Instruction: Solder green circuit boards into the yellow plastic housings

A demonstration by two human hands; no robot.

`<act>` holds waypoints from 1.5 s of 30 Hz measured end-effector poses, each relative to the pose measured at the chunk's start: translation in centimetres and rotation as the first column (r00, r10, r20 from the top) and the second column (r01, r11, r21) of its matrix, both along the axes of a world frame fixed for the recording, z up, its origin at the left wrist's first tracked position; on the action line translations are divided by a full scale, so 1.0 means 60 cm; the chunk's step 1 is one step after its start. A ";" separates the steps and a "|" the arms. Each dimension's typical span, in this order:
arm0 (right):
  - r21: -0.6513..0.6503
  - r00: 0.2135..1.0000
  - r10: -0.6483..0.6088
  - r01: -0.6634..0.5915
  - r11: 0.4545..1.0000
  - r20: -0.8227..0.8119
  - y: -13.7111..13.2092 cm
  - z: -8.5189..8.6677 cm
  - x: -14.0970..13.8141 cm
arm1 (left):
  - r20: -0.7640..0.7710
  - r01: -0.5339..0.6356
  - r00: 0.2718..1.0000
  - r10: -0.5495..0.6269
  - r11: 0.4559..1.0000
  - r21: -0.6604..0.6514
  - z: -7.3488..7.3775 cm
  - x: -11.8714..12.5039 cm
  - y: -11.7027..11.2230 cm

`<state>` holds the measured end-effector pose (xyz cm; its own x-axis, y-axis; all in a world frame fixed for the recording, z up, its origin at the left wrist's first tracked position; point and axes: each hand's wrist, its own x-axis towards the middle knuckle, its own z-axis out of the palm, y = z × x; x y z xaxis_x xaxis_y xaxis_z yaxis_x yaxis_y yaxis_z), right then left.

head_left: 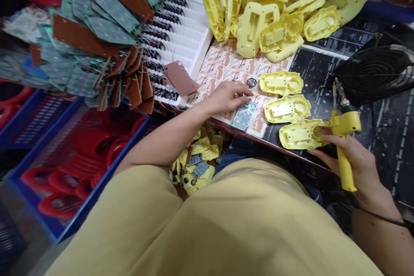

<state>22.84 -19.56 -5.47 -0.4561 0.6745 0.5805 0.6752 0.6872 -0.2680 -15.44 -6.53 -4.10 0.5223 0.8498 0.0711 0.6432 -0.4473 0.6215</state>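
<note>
My right hand [357,159] is wrapped round a yellow soldering gun [346,123], its metal tip pointing up and away from me. The fingers of that hand reach to the nearest of three yellow plastic shells [299,134], which lie in a column, hollow side up. My left hand [228,97] rests low over the patterned sheet, fingers bent and close together; whatever is between its fingertips is too small to make out. Just below those fingertips lies a green circuit board [243,116]. A small round black speaker [251,82] sits just beyond them.
Left of the sheet, a white foam tray [194,21] holds wired speakers, beside heaped circuit boards [106,13]. Yellow shells [258,26] are piled at the back. A black coil of wire [375,69] lies right. Below left, a blue crate [54,224] holds red parts.
</note>
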 end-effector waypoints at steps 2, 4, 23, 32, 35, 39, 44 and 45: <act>-0.002 1.000 -0.012 0.012 1.000 0.001 -0.002 0.000 0.000 | -0.125 0.024 0.992 -0.023 1.000 0.013 0.012 -0.028 -0.006; -0.016 1.000 -0.019 0.019 1.000 0.002 -0.004 0.000 0.001 | -0.272 0.008 0.962 -0.007 1.000 0.003 0.025 -0.051 -0.016; -0.031 0.999 -0.029 0.028 0.999 -0.036 -0.012 -0.005 0.002 | 0.162 -0.255 0.956 0.246 0.966 0.040 -0.024 0.042 -0.015; -0.058 0.996 -0.025 0.020 0.998 -0.084 -0.018 -0.008 -0.026 | 0.446 -0.159 0.857 0.257 0.956 -0.245 -0.009 0.024 0.010; -0.053 0.997 -0.076 0.074 0.996 -0.036 -0.020 -0.018 -0.055 | 0.327 -0.230 0.917 0.228 0.973 -0.030 0.034 0.009 0.018; 0.003 0.993 -0.109 0.109 0.994 -0.039 -0.019 -0.029 -0.098 | 0.110 -0.043 0.993 0.034 0.995 0.088 0.068 0.044 -0.019; 0.060 0.988 -0.090 0.098 0.993 -0.125 -0.020 -0.023 -0.103 | -0.148 0.219 0.969 -0.198 0.965 0.143 0.038 0.120 -0.085; 0.053 0.986 -0.105 0.112 0.992 -0.126 -0.021 -0.022 -0.097 | -0.176 0.220 0.965 -0.193 0.964 0.148 0.032 0.128 -0.092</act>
<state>17.05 -20.82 -6.80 -0.3046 0.6789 0.6681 0.7112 0.6287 -0.3146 -7.78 -12.04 -2.19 0.7008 0.7058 0.1031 0.6103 -0.6681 0.4257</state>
